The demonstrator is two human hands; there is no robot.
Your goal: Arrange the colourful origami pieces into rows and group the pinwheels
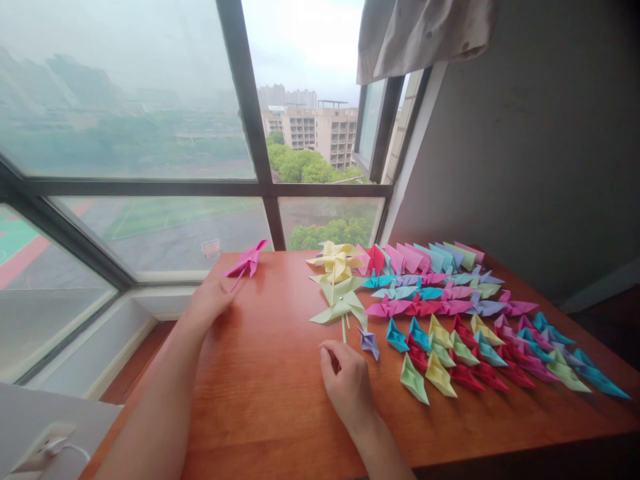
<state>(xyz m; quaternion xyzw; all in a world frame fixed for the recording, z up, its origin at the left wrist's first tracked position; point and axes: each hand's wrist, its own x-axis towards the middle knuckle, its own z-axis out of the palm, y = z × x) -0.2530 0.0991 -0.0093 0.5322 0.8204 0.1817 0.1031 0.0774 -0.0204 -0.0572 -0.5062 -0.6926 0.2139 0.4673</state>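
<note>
At the far left of the table, my left hand [214,299] is closed around the thin stick of a magenta paper pinwheel [250,259]. My right hand [349,379] is curled at the lower end of the stick of a light green pinwheel [341,300]; the fingertips are partly hidden. Behind the green one lies a pale yellow pinwheel [336,260], overlapping it. A small purple folded-paper piece [369,343] rests just right of my right hand.
Rows of colourful paper cranes [417,305] and paper boats [440,373] cover the right side of the brown table [250,393]. Folded paper pieces [405,257] stand along the back. Windows [267,190] rise behind the table, a grey wall [515,160] at right, a socket [47,448] at lower left.
</note>
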